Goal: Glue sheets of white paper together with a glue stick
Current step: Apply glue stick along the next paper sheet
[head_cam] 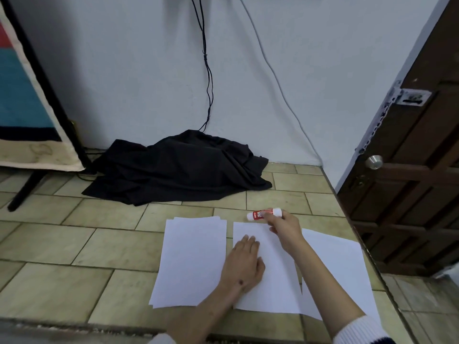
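Left hand (pixel 244 265) flat, fingers straight, pressing middle sheet (pixel 270 281) on tiled floor (pixel 74 244). Right hand (pixel 285 228) grips glue stick (pixel 259 214) at sheet's far edge. Paper stack (pixel 191 259) left, another sheet (pixel 342 264) right.

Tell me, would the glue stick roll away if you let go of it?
Probably a little. The glue stick is a round tube lying on its side on flat floor tiles, so a nudge could roll it. It looks small and light, and the right hand holds it for now.
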